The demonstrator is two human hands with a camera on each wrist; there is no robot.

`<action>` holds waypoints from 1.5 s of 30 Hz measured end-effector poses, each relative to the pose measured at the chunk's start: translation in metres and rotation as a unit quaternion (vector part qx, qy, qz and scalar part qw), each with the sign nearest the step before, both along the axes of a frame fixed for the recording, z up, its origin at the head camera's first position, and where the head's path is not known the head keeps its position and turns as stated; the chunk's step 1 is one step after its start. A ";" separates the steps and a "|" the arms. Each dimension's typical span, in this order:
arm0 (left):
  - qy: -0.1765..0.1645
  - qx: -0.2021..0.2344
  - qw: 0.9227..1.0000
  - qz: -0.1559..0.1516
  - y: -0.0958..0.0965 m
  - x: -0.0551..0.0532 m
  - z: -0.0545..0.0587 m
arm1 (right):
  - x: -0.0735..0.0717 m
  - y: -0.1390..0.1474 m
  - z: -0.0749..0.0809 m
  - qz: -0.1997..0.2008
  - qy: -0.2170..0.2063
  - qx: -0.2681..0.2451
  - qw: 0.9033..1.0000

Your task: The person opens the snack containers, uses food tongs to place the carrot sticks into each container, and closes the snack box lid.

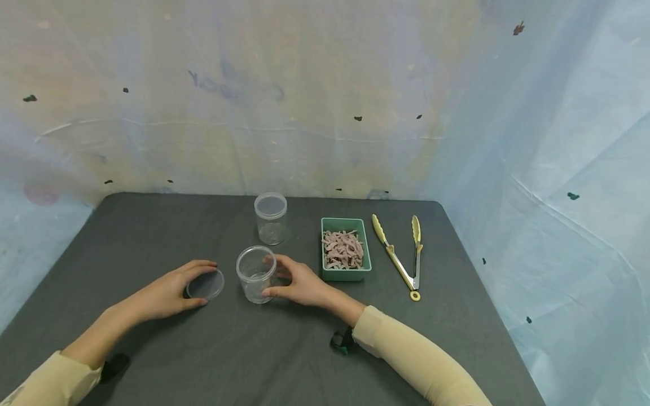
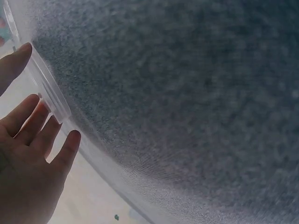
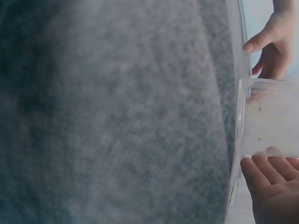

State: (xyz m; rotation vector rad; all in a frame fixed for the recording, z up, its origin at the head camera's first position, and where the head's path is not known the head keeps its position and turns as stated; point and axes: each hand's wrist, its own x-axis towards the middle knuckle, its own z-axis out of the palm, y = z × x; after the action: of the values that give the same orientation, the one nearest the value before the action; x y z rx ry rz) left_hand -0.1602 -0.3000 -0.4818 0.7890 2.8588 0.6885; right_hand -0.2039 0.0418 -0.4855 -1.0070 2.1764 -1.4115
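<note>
A lidless clear plastic jar [image 1: 256, 276] stands upright on the dark table. My right hand [image 1: 303, 283] holds it from the right, thumb at the front and fingers round the far side. In the right wrist view the fingers lie against the wall of the jar [image 3: 271, 119]. To the left, my left hand [image 1: 165, 290] grips a round clear lid [image 1: 205, 285] by its edges, thumb on the near side and fingers on the far side. The left wrist view shows the thumb at the rim of the lid [image 2: 49, 86].
A second clear jar [image 1: 271, 220], with its lid on, stands behind the first. Right of the jars is a green tray [image 1: 347, 275] of pinkish-brown strips [image 1: 343, 250]. Spread tongs [image 1: 401, 265] with yellow tips lie farther right. Plastic sheeting [image 1: 284, 113] hangs behind the table.
</note>
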 end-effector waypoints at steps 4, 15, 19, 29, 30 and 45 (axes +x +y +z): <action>-0.001 0.002 1.000 -0.006 -0.002 -0.001 0.001 | 0.000 0.000 0.002 0.006 0.000 -0.008 1.000; 0.062 0.051 0.997 0.005 0.002 -0.014 0.021 | 0.002 0.009 0.023 -0.006 -0.015 -0.017 1.000; 0.129 0.078 0.989 0.005 0.010 -0.027 0.030 | -0.004 0.018 0.039 -0.009 0.005 -0.066 0.998; 0.149 0.146 0.978 0.026 0.039 -0.071 0.055 | -0.041 0.024 0.077 -0.125 -0.015 -0.159 0.979; 0.144 0.151 0.978 0.028 0.043 -0.076 0.057 | -0.045 0.023 0.077 -0.138 -0.026 -0.167 0.976; 0.004 0.138 0.990 -0.004 0.078 -0.135 0.086 | -0.106 -0.003 0.061 -0.184 -0.121 -0.030 0.975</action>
State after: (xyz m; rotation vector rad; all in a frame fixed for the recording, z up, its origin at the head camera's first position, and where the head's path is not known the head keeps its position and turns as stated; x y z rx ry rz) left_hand -0.2952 -0.2224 -0.3958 0.8361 2.7998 1.0984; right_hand -0.3096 0.0388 -0.4243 -0.4297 2.2215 -1.6686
